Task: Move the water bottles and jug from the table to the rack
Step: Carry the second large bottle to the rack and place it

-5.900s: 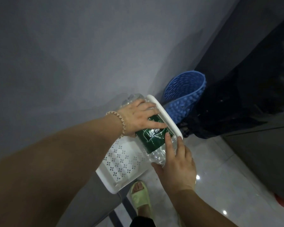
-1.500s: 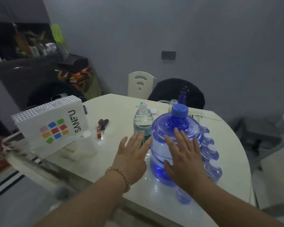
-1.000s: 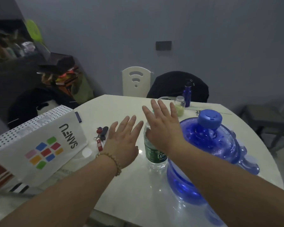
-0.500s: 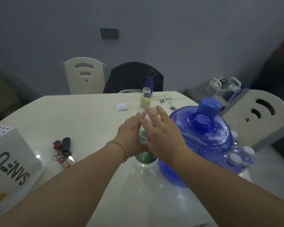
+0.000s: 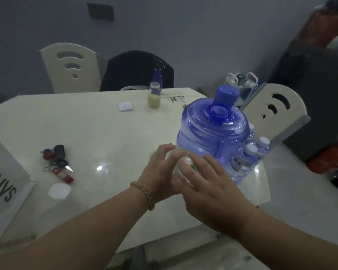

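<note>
While cap-up and vertical, clear bottle [image 5: 180, 164] between left hand [image 5: 160, 178] and right hand [image 5: 207, 184], grip unclear.

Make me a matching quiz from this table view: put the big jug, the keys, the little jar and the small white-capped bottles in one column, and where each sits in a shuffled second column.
1. big blue jug
2. keys
3. little jar
4. small white-capped bottles

A. far side of the table, near the chairs
B. just beyond both hands
C. table's right edge, behind the jug
D. left of the hands

Pairs: 1-B, 2-D, 3-A, 4-C
</note>
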`<action>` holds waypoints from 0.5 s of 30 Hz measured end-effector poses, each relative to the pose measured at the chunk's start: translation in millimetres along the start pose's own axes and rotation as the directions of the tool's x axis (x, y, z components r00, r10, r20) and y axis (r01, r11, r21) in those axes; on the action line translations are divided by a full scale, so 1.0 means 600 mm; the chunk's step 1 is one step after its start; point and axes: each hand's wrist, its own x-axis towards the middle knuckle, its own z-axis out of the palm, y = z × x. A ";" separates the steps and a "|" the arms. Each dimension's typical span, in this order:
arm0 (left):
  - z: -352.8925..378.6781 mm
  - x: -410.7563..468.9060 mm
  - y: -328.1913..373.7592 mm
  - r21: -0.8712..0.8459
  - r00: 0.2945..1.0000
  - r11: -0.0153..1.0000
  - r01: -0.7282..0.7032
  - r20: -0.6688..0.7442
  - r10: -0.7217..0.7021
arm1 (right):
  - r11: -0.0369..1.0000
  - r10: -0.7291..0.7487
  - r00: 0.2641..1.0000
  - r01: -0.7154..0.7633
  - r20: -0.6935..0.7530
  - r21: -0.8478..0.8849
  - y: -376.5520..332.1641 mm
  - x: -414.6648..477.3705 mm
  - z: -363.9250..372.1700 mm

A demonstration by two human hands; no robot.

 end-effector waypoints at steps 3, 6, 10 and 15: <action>0.027 -0.023 0.036 0.117 0.997 0.990 -0.078 0.027 0.075 | 0.998 -0.005 0.999 0.002 0.050 0.061 -0.006 -0.061 -0.002; 0.059 -0.038 0.067 0.219 0.983 0.970 -0.108 0.167 0.072 | 0.989 0.067 0.988 -0.084 0.138 0.119 0.007 -0.105 -0.005; 0.103 -0.053 0.099 0.294 0.963 0.947 -0.128 0.266 0.048 | 0.952 0.214 0.936 -0.264 0.281 0.153 0.022 -0.146 0.017; 0.158 -0.049 0.117 0.370 0.935 0.923 -0.104 0.352 -0.036 | 0.949 0.310 0.823 -0.294 0.475 -0.110 0.029 -0.167 0.065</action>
